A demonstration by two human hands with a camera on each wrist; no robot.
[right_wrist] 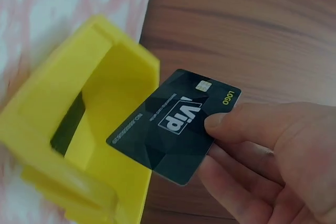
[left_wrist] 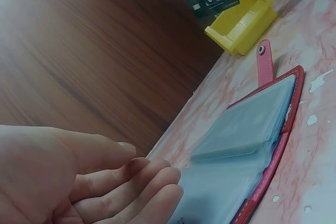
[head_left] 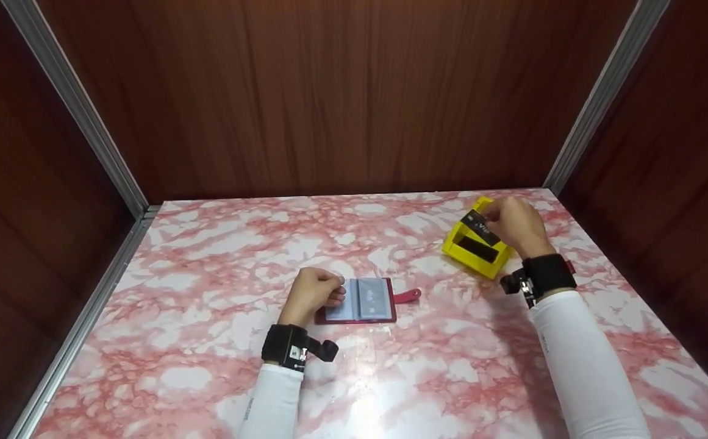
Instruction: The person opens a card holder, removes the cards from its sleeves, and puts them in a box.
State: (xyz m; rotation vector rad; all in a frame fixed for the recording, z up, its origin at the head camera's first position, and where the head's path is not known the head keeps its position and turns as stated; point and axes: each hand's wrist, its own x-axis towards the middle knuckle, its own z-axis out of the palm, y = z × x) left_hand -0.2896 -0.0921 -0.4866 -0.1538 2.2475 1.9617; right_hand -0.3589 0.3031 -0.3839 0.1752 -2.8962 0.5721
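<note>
My right hand (head_left: 517, 225) pinches a black VIP card (right_wrist: 170, 137) between thumb and fingers, above the yellow bin (head_left: 482, 267) at the table's back right. The card is tilted, its chip and "Vip" lettering showing in the right wrist view. Inside the bin lies another dark card (head_left: 477, 249). A red card holder (head_left: 394, 310) is spread open mid-table, with clear plastic sleeves (left_wrist: 236, 124) on both sides. My left hand (head_left: 312, 292) hovers at its left side with fingers loosely bent and nothing between them, partly covering the left sleeves.
The card holder's pink snap strap (head_left: 407, 296) sticks out to the right, toward the bin. The pink-and-white marbled table (head_left: 207, 329) is bounded by dark wood panels (head_left: 341, 97) at the back and sides, with metal posts in the corners.
</note>
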